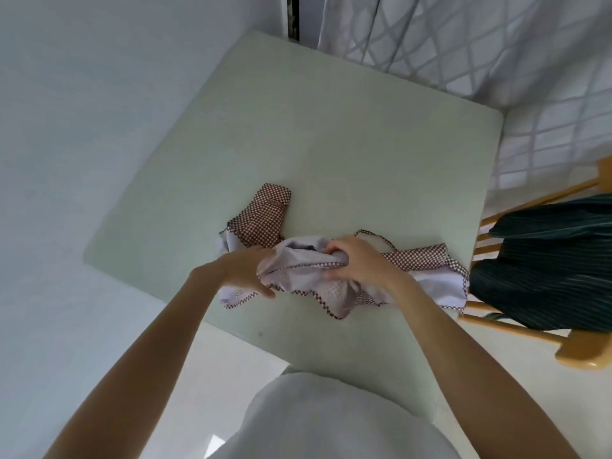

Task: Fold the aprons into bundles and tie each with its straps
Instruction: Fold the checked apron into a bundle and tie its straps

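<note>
While both hands gather it, the apron (334, 279) lies crumpled at the near edge of the pale table (331, 144).
Left hand (243, 273) grips the cloth's left side, fingers curled under a fold; right hand (356, 261) bunches its middle, fingers closed into fabric; a checked strap (377, 236) loops beyond; wooden chair (530, 329) at right holds dark striped cloth (546, 270).

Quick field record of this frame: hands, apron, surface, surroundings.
left hand: grips the apron's left side
right hand: fingers curled into bunched cloth
apron: checked, crumpled, not yet bundled, untied
strap: loose on table behind right hand
table: pale green
chair: wooden, right of table, dark striped cloth on it
</note>
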`<state>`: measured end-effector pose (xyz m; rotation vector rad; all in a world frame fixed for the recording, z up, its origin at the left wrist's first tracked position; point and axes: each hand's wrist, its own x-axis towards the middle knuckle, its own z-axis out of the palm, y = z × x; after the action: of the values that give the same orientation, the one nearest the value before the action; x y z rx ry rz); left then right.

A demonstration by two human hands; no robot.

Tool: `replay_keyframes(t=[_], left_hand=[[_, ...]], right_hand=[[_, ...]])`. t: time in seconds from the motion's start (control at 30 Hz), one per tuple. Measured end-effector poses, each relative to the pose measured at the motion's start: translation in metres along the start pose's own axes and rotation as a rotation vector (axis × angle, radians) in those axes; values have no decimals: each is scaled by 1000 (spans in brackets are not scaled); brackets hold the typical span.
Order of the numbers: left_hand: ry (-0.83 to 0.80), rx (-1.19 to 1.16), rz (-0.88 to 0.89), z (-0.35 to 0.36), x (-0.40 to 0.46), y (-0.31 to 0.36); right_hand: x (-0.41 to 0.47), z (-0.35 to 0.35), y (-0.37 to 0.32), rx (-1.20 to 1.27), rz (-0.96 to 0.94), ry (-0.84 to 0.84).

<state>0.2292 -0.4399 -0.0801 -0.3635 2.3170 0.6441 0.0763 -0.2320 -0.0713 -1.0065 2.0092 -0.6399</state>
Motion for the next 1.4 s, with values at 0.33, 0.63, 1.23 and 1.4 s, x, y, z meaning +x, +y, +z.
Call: replay_keyframes(t=[0.33, 0.63, 1.23, 1.4], left_hand=[[552, -135, 205, -17, 35, -12], [297, 218, 111, 13, 73, -51], [570, -130, 201, 19, -1, -51], [507, -238, 201, 22, 4, 3]], right_hand=[[18, -14, 38, -99, 117, 294], [43, 38, 59, -526, 193, 137], [-31, -22, 10, 397, 80, 548], [-68, -31, -18, 385, -28, 372]])
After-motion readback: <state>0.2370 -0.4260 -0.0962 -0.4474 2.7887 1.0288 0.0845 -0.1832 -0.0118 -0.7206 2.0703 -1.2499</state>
